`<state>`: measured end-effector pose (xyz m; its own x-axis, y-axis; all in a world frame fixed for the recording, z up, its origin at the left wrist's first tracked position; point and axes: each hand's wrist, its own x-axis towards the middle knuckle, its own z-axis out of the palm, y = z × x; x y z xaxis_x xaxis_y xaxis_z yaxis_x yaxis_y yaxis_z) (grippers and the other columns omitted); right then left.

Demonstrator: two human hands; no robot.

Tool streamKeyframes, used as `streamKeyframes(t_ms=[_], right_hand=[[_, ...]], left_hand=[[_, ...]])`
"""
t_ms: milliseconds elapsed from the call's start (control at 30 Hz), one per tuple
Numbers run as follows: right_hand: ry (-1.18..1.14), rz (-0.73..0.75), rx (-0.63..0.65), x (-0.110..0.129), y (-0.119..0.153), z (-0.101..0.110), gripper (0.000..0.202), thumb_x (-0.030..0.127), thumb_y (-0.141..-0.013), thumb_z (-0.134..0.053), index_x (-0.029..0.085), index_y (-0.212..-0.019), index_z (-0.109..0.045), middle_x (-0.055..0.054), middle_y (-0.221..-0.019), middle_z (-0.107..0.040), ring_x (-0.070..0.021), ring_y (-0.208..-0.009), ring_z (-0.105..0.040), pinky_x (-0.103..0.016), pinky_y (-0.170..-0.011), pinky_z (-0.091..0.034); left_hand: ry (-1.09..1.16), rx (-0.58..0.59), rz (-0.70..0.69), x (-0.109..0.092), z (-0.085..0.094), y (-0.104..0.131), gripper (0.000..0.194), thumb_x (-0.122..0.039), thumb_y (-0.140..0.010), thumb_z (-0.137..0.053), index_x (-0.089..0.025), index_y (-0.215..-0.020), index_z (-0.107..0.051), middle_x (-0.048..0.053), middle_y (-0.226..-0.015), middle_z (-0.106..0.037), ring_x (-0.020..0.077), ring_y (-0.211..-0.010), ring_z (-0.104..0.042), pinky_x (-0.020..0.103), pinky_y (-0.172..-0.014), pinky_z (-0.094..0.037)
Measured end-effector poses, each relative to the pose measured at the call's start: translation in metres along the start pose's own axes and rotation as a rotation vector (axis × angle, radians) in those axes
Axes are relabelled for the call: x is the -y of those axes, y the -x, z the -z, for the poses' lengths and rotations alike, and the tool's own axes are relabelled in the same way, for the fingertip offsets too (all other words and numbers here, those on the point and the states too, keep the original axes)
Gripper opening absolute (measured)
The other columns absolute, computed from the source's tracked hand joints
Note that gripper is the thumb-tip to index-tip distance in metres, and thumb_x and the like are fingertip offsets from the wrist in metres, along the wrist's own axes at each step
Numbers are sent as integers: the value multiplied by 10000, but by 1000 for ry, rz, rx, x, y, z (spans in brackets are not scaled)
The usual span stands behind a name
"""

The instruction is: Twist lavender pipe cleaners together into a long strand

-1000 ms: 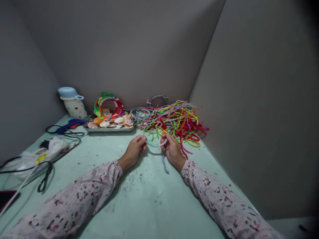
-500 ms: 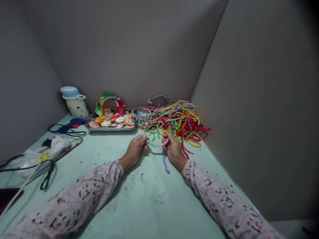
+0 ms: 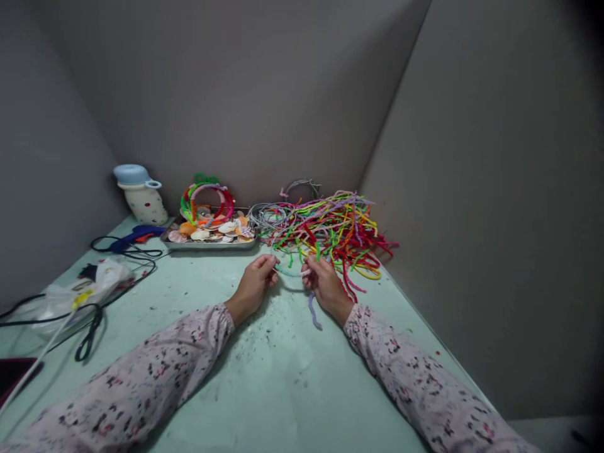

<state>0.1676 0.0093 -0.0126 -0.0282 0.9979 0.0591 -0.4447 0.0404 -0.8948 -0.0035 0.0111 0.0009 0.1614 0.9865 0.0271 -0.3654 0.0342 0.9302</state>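
Mint-green and pale pink chenille covers a thin curved strand [image 3: 289, 274] that bows between the 2 hands, above the table [image 3: 302, 390] and on the near side of the tangled pile of chenille stems [image 3: 340, 220]. The left hand [image 3: 257, 279] pinches the strand's left end between thumb and fingertips; the right hand [image 3: 326, 286] pinches the pink part at the right, fingers curled in. Below the right hand dangles a lilac chenille stem [image 3: 313, 312]; the fingers hide whether it joins the strand.

If the right pinch slackens, the pink turns could spring loose or slide along. Pulling hard from both sides could kink the curve. With the pile so close on the far side, the lilac stem could snag there if the hands drift right.
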Motion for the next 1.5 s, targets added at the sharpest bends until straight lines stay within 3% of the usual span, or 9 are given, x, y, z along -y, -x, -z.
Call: streamKeyframes(t_ms=[433,867,1500], right_hand=[[-73,32,-41,-3,-3,1,245,414,-784,-652,191,-825,-561,40,-649,-587,-72,-488,-523,-183,-446,-415],[-80,-22,-41,-2,-2,1,291,441,-747,-689,183,-813,-573,39,-631,-591,-69,-466,-515,-176,-407,-397],[-83,-1,-87,-3,-4,2,282,438,-754,-679,186,-838,-584,38,-640,-575,-66,-474,-503,-174,-404,-412]], left_hand=[[6,26,42,-1,0,2,298,-385,-736,-694,-154,-890,-584,-4,-771,-576,50,-531,-512,161,-467,-370],[-108,44,24,2,0,1,297,-388,-703,-717,-138,-769,-570,-40,-668,-477,34,-497,-406,158,-439,-283],[-102,114,33,-1,-4,5,249,-347,-753,-678,-157,-767,-519,-51,-617,-443,47,-494,-388,171,-464,-287]])
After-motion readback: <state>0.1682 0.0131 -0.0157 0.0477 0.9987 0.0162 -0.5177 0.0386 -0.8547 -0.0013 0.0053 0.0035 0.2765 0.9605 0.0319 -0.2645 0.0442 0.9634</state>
